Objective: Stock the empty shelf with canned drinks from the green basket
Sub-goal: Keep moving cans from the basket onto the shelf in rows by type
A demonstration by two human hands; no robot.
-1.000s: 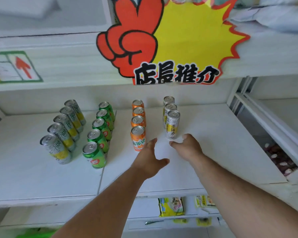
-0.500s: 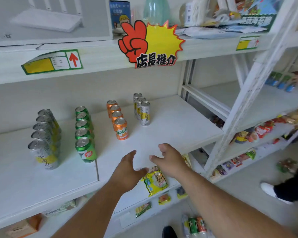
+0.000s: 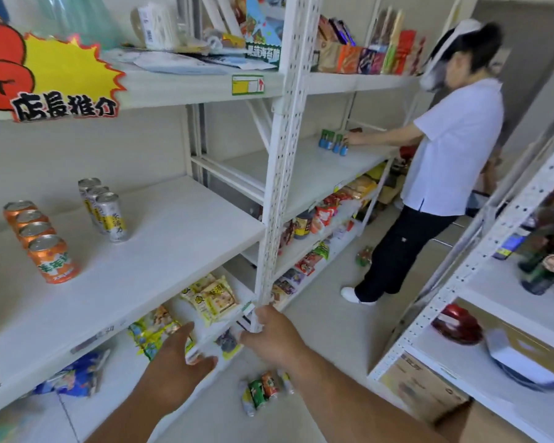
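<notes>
On the white shelf (image 3: 173,247) at the left stand a row of orange cans (image 3: 50,257) and a row of silver-and-yellow cans (image 3: 111,217). My left hand (image 3: 173,366) and my right hand (image 3: 274,335) hang in front of the shelf's lower edge, both holding nothing, fingers loosely apart. Below my right arm, several cans (image 3: 263,391) lie low near the floor; the green basket itself is not visible.
A white perforated upright (image 3: 283,161) stands just above my right hand. Snack packets (image 3: 213,297) fill the lower shelves. A person in a white shirt (image 3: 445,161) stands at the right, handling blue cans (image 3: 333,143). Another rack (image 3: 480,270) closes the aisle's right side.
My view has swung right and back from the shelf. Both hands have drawn away from the cans to below the shelf edge. The other person and the aisle came into view.
</notes>
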